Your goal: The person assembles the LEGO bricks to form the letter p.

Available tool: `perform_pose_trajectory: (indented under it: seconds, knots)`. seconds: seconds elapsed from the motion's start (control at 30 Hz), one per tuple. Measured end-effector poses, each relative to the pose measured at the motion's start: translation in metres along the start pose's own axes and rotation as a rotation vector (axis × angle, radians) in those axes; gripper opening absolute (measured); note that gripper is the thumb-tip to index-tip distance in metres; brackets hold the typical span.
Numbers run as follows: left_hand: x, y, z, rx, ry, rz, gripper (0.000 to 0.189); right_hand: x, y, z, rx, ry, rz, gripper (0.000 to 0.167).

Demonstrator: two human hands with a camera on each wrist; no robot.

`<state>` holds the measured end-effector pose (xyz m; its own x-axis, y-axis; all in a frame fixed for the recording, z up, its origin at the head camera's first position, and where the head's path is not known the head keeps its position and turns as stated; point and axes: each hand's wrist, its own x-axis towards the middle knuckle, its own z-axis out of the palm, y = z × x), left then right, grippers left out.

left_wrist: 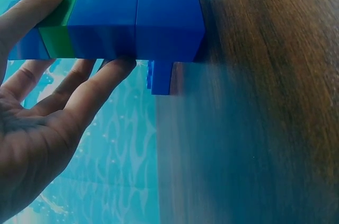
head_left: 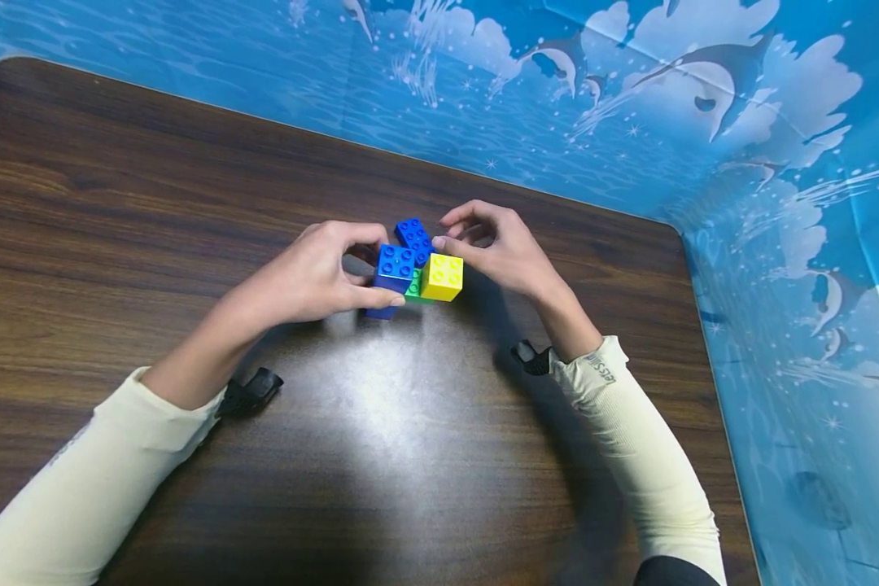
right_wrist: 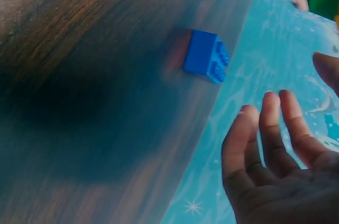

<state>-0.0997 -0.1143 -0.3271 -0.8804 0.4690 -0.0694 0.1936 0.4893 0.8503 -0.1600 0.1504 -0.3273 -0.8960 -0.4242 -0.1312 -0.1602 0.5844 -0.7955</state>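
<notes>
My left hand (head_left: 322,264) grips a small structure of toy building bricks between thumb and fingers. Its green brick (left_wrist: 58,36) has two blue bricks (left_wrist: 103,25) stacked beneath it. On top of the green one sit another blue brick (head_left: 395,264) and a yellow brick (head_left: 442,277), side by side. The lowest blue brick comes right down near the tabletop. Just behind the structure, a loose blue brick (head_left: 410,230) lies on the table, studs up. To the right, my right hand (head_left: 501,248) hovers with loosely bent fingers and holds nothing; its thumb tip is close by the yellow brick.
A dark wood-grain table (head_left: 190,171) carries everything. Blue sheeting with dolphins (head_left: 447,89) rises along its back edge and right side. Black wrist mounts (head_left: 252,392) hang below both forearms.
</notes>
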Motion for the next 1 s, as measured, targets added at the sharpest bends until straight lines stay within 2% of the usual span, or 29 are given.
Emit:
perform_pose_trajectory:
  seconds: [0.2, 0.33, 0.67, 1.0]
  knots:
    - [0.000, 0.000, 0.001, -0.015, 0.010, -0.004, 0.030, 0.016, 0.001, 0.012, -0.085, -0.083, 0.141, 0.047]
    - [0.000, 0.000, 0.001, -0.018, 0.005, -0.015, 0.030, 0.025, 0.003, 0.020, -0.129, -0.118, 0.204, 0.050]
    - [0.000, -0.001, 0.001, -0.021, 0.003, -0.006, 0.031, 0.034, 0.005, 0.035, -0.173, -0.031, 0.242, 0.046]
    - [0.000, -0.001, 0.002, -0.051, -0.001, -0.001, 0.035, 0.038, 0.005, 0.041, -0.183, -0.006, 0.269, 0.044]
